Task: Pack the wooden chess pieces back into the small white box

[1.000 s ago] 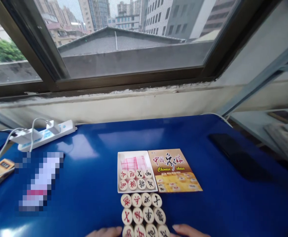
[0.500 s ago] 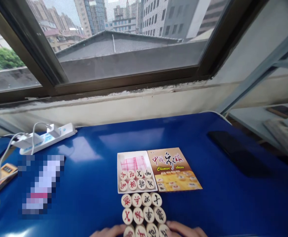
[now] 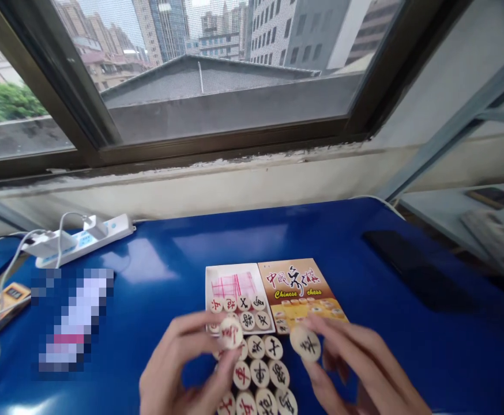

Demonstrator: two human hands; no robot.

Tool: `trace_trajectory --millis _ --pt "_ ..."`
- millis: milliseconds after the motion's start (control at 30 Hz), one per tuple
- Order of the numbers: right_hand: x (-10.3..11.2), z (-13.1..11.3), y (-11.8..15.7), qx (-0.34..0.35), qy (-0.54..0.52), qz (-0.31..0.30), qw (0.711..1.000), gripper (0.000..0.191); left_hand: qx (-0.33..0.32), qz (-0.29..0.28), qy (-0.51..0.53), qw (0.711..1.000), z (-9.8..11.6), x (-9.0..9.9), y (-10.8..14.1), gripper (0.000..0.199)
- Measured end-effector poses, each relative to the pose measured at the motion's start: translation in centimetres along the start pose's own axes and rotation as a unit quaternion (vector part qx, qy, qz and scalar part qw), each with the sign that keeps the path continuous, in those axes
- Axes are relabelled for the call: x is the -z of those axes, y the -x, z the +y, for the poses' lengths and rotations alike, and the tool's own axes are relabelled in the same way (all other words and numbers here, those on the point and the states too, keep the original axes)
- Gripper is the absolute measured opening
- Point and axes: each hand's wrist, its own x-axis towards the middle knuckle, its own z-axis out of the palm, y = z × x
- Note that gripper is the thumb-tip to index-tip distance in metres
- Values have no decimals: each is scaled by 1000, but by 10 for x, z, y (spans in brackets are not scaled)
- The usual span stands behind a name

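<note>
My left hand (image 3: pixel 187 363) pinches a round wooden Chinese chess piece with a red character (image 3: pixel 231 333) between thumb and fingers, raised over the left side of the stacks. A piece with a black character (image 3: pixel 306 343) is gripped in my right hand (image 3: pixel 360 360), just right of the stacks. Below and between both hands stand rows of stacked chess pieces (image 3: pixel 259 373), red characters on the left, black on the right. Beyond them lies an open white box (image 3: pixel 211 282) with two rows of pieces in its near half. My left hand partly hides those rows.
The brown and yellow box lid (image 3: pixel 297 285) lies against the box's right side. A white power strip (image 3: pixel 105 233) with plugs and cables is at the back left. A blurred-out item (image 3: pixel 74 323) lies left, a dark flat object (image 3: pixel 407 265) right, on the blue table (image 3: pixel 161 288).
Both hands have risen from the sides of the nearest row and moved forward. Each now holds one chess piece, red on the left and black on the right.
</note>
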Motion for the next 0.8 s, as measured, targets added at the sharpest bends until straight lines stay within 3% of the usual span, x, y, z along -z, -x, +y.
trace_trajectory --millis 100,167,267,467,800 --pt "-6 6 -53 56 -37 14 998 46 -62 -26 8 998 -9 -10 -45 14" --pt "-14 14 -79 88 -63 -38 993 35 -68 -43 6 997 -20 -13 -64 16" --pt "-29 27 -101 103 -103 -97 985 23 -71 -76 4 995 -39 -14 -73 15" --pt "-48 35 -103 107 -157 -130 973 20 -70 -93 14 993 -64 -13 -60 18" --pt "-47 45 -93 112 -165 -190 961 21 -41 -125 72 989 -60 -19 -51 18"
